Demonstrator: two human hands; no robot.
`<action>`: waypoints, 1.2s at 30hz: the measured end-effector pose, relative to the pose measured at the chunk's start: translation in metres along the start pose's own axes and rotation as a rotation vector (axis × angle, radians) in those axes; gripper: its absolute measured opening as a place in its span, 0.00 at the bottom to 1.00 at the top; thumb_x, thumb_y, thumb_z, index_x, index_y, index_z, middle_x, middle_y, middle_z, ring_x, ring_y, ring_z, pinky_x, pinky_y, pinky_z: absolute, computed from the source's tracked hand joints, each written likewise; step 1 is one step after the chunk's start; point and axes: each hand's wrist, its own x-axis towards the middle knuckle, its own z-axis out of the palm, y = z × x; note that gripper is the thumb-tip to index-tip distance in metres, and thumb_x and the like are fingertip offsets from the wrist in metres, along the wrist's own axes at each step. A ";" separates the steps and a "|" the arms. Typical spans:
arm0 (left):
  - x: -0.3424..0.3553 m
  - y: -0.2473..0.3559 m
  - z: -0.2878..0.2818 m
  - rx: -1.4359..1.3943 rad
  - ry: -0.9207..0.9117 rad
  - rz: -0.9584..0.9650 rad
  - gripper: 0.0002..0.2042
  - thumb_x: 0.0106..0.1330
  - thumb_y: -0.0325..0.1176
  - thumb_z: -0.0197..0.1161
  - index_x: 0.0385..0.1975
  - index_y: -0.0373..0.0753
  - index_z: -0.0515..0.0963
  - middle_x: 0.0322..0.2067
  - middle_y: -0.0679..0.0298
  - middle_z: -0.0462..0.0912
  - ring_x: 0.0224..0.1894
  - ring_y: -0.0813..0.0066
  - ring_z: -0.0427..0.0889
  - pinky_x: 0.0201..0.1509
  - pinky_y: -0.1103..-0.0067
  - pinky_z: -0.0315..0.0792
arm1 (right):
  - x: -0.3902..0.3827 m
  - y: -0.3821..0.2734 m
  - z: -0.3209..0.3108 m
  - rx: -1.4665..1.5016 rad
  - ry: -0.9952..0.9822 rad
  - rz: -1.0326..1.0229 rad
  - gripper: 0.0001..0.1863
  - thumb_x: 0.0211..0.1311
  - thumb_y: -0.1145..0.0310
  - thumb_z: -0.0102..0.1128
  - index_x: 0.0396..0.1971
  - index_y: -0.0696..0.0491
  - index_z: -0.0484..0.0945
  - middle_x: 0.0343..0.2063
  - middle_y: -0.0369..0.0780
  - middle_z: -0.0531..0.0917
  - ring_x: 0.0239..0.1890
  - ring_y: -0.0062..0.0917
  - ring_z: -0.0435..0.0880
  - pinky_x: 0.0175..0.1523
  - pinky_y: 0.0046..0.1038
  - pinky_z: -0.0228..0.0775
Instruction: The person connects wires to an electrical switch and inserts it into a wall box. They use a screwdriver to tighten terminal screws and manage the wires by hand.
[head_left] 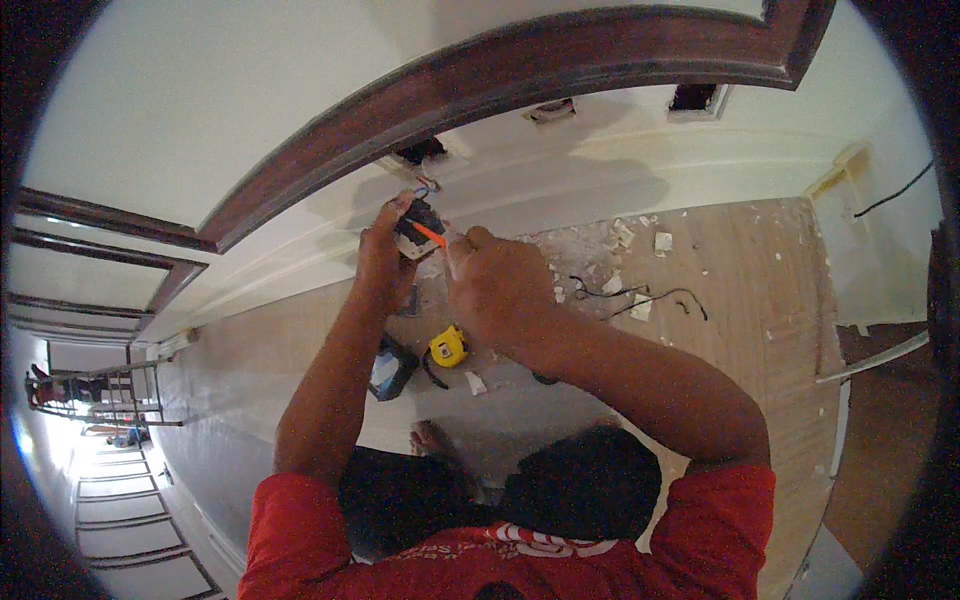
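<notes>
My left hand [378, 243] is closed round a small electrical wall fitting [412, 247] with a dark back and a pale edge. Thin wires [428, 187] run from it toward a dark opening [420, 151] in the wall. In my right hand [498, 288] is a slim tool with an orange shaft [429, 234], which looks like a screwdriver. Its shaft points up and left against the dark back of the fitting. The handle is hidden in my closed fingers, and the exact point of contact is too small to make out.
On the floor lie a yellow tape measure [449, 345], a dark container [394, 369], black wire pieces [650, 294] and pale debris [663, 242]. Dark wooden moulding [480, 70] crosses the wall above two more openings, one a dark square [693, 97]. A ladder-like frame [135, 393] stands far left.
</notes>
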 end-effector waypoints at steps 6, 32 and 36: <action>-0.001 0.004 0.002 0.041 -0.026 -0.058 0.18 0.63 0.45 0.62 0.43 0.37 0.74 0.34 0.62 0.80 0.37 0.69 0.83 0.45 0.73 0.78 | 0.001 -0.001 -0.003 -0.019 0.004 0.028 0.14 0.63 0.65 0.54 0.26 0.60 0.80 0.15 0.50 0.76 0.23 0.43 0.81 0.30 0.42 0.70; 0.003 -0.003 -0.007 0.153 -0.072 0.008 0.14 0.70 0.43 0.57 0.43 0.38 0.73 0.35 0.63 0.79 0.37 0.74 0.79 0.45 0.76 0.75 | -0.002 0.001 -0.015 -0.388 -0.217 -0.294 0.24 0.51 0.69 0.57 0.48 0.67 0.74 0.27 0.43 0.79 0.29 0.31 0.82 0.33 0.33 0.77; -0.005 0.011 0.013 -0.064 0.001 -0.171 0.13 0.71 0.43 0.55 0.42 0.38 0.74 0.35 0.63 0.79 0.36 0.74 0.79 0.44 0.76 0.74 | -0.005 0.005 -0.012 -0.489 -0.207 -0.327 0.25 0.51 0.68 0.56 0.48 0.67 0.74 0.28 0.43 0.80 0.29 0.31 0.83 0.30 0.32 0.76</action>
